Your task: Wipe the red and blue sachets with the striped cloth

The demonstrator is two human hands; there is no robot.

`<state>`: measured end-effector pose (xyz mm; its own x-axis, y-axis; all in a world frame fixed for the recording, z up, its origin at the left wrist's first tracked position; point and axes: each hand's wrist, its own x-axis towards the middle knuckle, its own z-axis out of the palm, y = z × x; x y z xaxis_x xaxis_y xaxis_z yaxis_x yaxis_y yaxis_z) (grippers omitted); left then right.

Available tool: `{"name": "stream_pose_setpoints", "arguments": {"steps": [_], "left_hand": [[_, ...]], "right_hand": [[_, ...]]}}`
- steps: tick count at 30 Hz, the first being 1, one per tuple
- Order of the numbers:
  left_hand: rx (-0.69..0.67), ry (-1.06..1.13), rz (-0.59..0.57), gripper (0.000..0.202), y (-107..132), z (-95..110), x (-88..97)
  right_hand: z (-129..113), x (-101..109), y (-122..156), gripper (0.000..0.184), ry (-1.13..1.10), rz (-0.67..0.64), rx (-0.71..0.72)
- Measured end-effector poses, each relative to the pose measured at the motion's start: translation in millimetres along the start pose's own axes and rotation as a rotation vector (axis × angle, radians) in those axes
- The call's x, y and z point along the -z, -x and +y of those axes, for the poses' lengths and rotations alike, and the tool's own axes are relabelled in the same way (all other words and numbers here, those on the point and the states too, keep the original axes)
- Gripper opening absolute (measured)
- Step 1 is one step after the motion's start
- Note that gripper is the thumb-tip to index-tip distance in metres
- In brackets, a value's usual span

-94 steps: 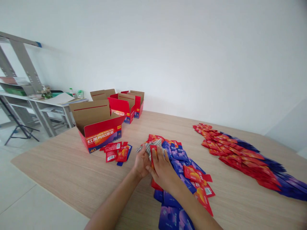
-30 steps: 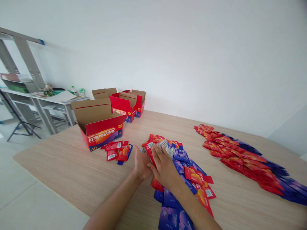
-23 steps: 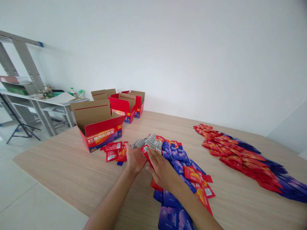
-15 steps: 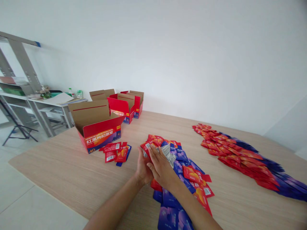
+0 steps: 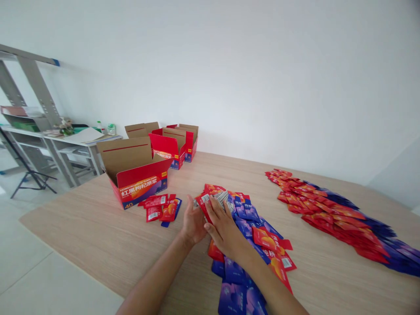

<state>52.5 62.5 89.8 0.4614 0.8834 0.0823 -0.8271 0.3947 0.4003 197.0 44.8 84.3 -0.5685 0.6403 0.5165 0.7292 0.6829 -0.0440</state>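
Observation:
A bunch of sachets (image 5: pixel 204 202), a red one with a barcode in front and silvery edges behind, is pressed between my two hands. My left hand (image 5: pixel 194 222) cups the bunch from the left with its thumb raised. My right hand (image 5: pixel 223 225) lies flat across the bunch from the right, fingers together, hiding much of it. Beneath and behind them spreads a pile of blue-purple sachets (image 5: pixel 232 293) and red sachets (image 5: pixel 272 240). Left of my hands lies a small group of red sachets (image 5: pixel 169 210) with a blue one partly under them.
An open red and purple carton (image 5: pixel 144 186) stands at the left of the wooden table (image 5: pixel 98 236). More open cartons (image 5: pixel 167 146) stand behind it. A long overlapping row of red and blue sachets (image 5: pixel 328 214) runs along the right. A cluttered side desk (image 5: pixel 82 140) stands beyond.
My fingers have shifted slightly on the bunch, and its sachets now sit more upright and bunched together. The view has moved a little to the left.

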Motion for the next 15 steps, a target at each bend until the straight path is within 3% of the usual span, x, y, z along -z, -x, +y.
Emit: {"name": "stream_pose_setpoints", "arguments": {"steps": [6, 11, 15], "left_hand": [[0.057, -0.036, 0.003, 0.074, 2, -13, -7.6], [0.084, -0.15, 0.043, 0.029, -2, -32, 3.7], [0.018, -0.255, 0.062, 0.031, -7, -42, 12.2]], "right_hand": [[11, 7, -3, 0.05, 0.141, 0.131, -0.093], [20, 0, 0, 0.049, 0.269, 0.239, -0.208], [25, -7, 2, 0.048, 0.212, 0.238, -0.314]]}}
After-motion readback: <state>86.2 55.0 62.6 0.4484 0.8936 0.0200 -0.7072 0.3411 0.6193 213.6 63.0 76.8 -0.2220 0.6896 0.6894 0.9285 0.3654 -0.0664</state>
